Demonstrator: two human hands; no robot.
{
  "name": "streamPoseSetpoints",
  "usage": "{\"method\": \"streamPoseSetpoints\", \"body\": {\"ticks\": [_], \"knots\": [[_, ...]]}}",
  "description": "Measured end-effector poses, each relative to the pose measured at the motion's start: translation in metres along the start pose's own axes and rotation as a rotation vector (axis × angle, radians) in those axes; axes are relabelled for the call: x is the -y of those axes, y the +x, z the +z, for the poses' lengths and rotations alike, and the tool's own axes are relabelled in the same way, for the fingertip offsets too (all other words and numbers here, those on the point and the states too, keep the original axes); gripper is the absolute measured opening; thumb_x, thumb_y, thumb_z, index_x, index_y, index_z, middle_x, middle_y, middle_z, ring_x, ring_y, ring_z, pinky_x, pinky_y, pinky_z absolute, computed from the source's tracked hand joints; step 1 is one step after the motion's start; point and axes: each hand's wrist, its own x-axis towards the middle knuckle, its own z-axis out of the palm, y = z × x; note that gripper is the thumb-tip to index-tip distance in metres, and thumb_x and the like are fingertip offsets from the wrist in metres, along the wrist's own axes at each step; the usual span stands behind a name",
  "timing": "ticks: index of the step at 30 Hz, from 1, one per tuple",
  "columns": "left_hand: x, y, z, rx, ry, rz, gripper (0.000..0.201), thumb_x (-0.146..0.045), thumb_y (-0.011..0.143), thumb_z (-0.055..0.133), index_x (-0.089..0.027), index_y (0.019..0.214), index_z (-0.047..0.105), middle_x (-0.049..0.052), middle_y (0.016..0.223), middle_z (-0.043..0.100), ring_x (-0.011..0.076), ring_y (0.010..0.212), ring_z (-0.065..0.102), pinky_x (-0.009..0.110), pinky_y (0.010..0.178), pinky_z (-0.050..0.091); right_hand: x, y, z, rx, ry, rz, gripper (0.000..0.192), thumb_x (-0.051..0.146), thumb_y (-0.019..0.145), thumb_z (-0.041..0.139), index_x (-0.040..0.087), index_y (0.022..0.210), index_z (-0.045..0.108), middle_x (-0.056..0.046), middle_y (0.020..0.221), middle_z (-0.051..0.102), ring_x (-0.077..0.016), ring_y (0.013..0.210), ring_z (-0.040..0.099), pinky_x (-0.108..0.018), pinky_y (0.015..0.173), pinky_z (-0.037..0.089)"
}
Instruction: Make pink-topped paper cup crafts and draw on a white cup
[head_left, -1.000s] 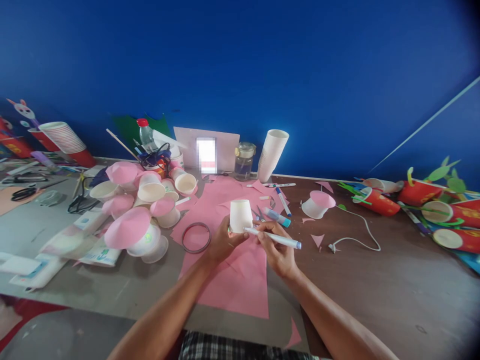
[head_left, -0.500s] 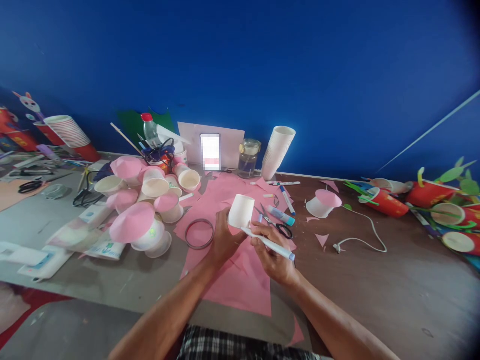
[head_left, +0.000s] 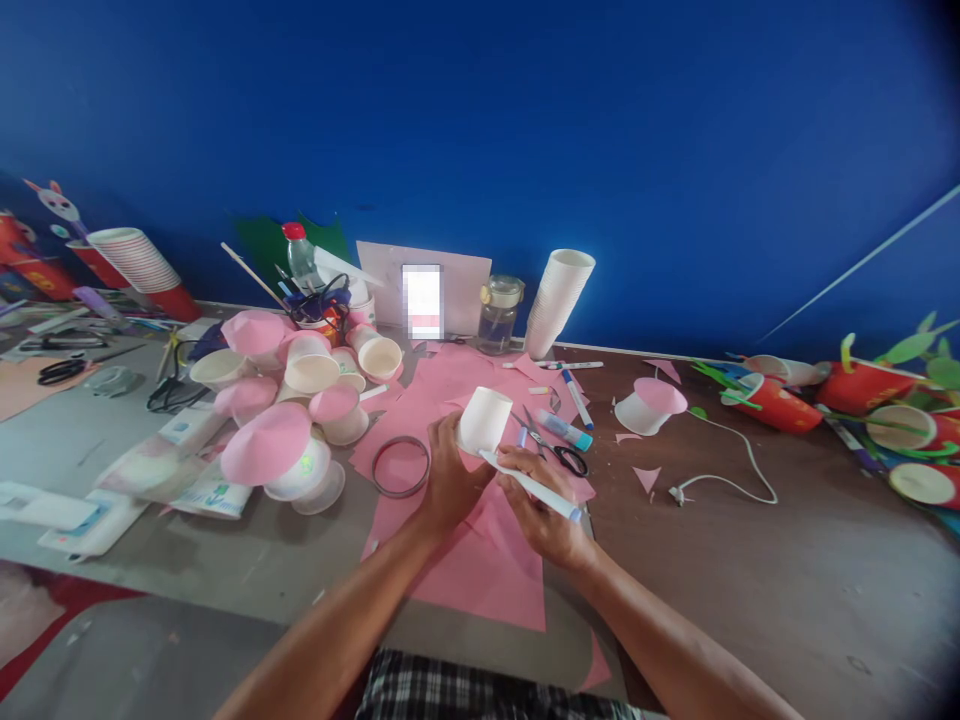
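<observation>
A white paper cup (head_left: 484, 420) is being held upside down above the pink paper (head_left: 480, 560) by the left hand (head_left: 448, 478), whose fingers are curled around the cup's lower part. The cup is being tilted, its closed bottom pointing up and a little to the right, its open mouth hidden in the palm. The left forearm is being stretched forward from the lower left, the wrist bent slightly inward.

A white marker (head_left: 534, 487) with a blue end is being pinched in the right hand (head_left: 541, 510), fingers pressed together around its barrel. The marker's long axis is running from upper left to lower right; its upper end is being brought against the cup's side near the rim, and the blue end is pointing toward the person's right. The right forearm is being extended from the lower right, the two hands almost touching.

Just beyond the hands, scissors (head_left: 553, 445) and a glue stick (head_left: 566, 432) are lying on the paper. A ring (head_left: 400, 466) is lying left of the left hand, beside a heap of cups with pink tops (head_left: 281, 420).
</observation>
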Motion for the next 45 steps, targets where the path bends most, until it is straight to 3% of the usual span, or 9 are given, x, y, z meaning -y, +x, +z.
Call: {"method": "streamPoseSetpoints", "body": {"ticks": [22, 27, 34, 38, 45], "knots": [[0.0016, -0.0005, 0.0003, 0.001, 0.015, -0.003, 0.054, -0.025, 0.069, 0.073, -0.021, 0.117, 0.048, 0.008, 0.109, 0.049, 0.0252, 0.103, 0.048, 0.042, 0.088, 0.045, 0.0000, -0.0003, 0.0018, 0.006, 0.024, 0.002, 0.013, 0.019, 0.088, 0.053, 0.023, 0.097, 0.063, -0.007, 0.091, 0.072, -0.0232, 0.097, 0.069, -0.035, 0.081, 0.057], [0.0026, -0.0001, 0.0007, -0.007, 0.016, 0.002, 0.056, -0.025, 0.068, 0.074, -0.021, 0.117, 0.047, 0.008, 0.108, 0.049, 0.0252, 0.104, 0.049, 0.042, 0.089, 0.045, 0.0018, 0.0018, -0.0022, -0.019, 0.023, 0.077, 0.012, 0.019, 0.090, 0.052, 0.023, 0.096, 0.062, -0.007, 0.091, 0.072, -0.0231, 0.095, 0.070, -0.034, 0.077, 0.057], [0.0032, -0.0004, 0.0003, 0.006, 0.012, -0.008, 0.055, -0.022, 0.068, 0.073, -0.021, 0.117, 0.048, 0.007, 0.107, 0.050, 0.0248, 0.102, 0.049, 0.041, 0.087, 0.045, -0.0013, 0.0010, -0.0005, -0.004, -0.016, -0.050, 0.015, 0.018, 0.089, 0.052, 0.024, 0.098, 0.062, -0.006, 0.088, 0.072, -0.0237, 0.096, 0.068, -0.039, 0.084, 0.055], [0.0029, 0.0001, 0.0005, -0.001, 0.011, -0.001, 0.056, -0.022, 0.068, 0.073, -0.020, 0.117, 0.047, 0.008, 0.108, 0.050, 0.0252, 0.104, 0.049, 0.042, 0.089, 0.045, -0.0026, 0.0010, -0.0005, -0.051, -0.051, -0.037, 0.014, 0.016, 0.088, 0.052, 0.023, 0.096, 0.061, -0.006, 0.084, 0.070, -0.0229, 0.093, 0.068, -0.037, 0.081, 0.055], [0.0059, 0.0003, 0.0009, -0.003, 0.019, 0.000, 0.056, -0.024, 0.067, 0.073, -0.021, 0.118, 0.047, 0.007, 0.107, 0.050, 0.0255, 0.103, 0.049, 0.041, 0.087, 0.045, -0.0009, 0.0027, -0.0026, -0.021, -0.057, -0.048, 0.013, 0.015, 0.087, 0.053, 0.023, 0.095, 0.061, -0.005, 0.084, 0.071, -0.0227, 0.090, 0.068, -0.038, 0.083, 0.054]]}}
